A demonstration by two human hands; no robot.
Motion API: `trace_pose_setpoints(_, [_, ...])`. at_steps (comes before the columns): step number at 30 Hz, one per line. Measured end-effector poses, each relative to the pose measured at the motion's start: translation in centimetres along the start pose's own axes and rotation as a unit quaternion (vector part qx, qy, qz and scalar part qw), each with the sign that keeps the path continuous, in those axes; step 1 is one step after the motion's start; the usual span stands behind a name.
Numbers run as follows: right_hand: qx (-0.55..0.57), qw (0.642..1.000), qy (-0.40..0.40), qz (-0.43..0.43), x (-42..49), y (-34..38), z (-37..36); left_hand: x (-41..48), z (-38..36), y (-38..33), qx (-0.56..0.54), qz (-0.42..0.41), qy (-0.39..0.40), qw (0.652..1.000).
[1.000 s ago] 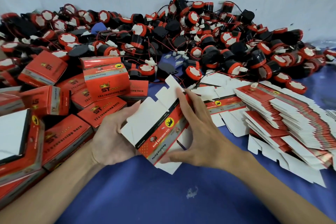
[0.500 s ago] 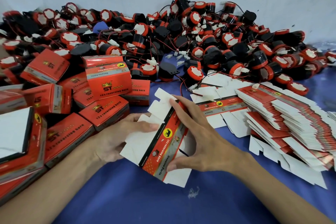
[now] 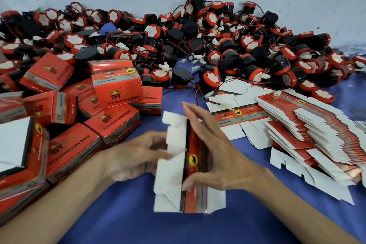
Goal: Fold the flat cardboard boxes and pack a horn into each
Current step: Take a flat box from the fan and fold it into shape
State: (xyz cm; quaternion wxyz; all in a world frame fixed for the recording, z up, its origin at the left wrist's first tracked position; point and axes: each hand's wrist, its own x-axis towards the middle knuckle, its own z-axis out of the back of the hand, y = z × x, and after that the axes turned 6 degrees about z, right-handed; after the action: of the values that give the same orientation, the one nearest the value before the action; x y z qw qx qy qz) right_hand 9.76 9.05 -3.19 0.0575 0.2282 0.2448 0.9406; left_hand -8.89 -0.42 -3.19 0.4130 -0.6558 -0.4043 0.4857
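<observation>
My right hand [image 3: 214, 150] pinches the red-and-white flat cardboard box [image 3: 196, 172] end to end, and my left hand [image 3: 132, 157] grips its white flaps [image 3: 170, 168]. It seems light and crease-prone, so edges are best.

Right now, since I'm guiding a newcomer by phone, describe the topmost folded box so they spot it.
Find the heap of red folded boxes at the left. One box stands atop it, beside the horn pile. Only it sits upright, its ST logo facing you.

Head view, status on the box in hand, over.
Left grip holds white flaps. Right grip pinches red-and-white flat cardboard box, partly opened, no horn in. Nothing in the way.
</observation>
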Motion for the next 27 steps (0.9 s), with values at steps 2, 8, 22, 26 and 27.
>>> trace_pose_setpoints(2, [-0.050, 0.999, 0.007, 0.002, -0.1, 0.1, 0.2, 0.1, -0.8, -0.3, 0.057, -0.015, 0.039, 0.997])
trace_pose_setpoints(8, [-0.183, 0.981, -0.038, 0.049, 0.4, 1.6, 1.7, 0.8, -1.2, -0.3, 0.143, -0.122, -0.084, 0.978])
trace_pose_setpoints(22, [-0.108, 0.952, -0.285, -0.017, 1.4, 2.7, 2.6, 1.6, -2.2, -1.3, -0.056, -0.355, -0.261, 0.896])
trace_pose_setpoints(26, [0.022, 0.941, -0.333, -0.056, 1.5, 3.1, 2.3, 1.9, -4.0, -0.6, 0.049, -0.365, -0.260, 0.892])
trace_pose_setpoints(27, [0.029, 0.941, -0.334, -0.042, 1.5, 3.2, 2.1, 1.7, -4.2, -0.3, 0.080, -0.377, -0.256, 0.886])
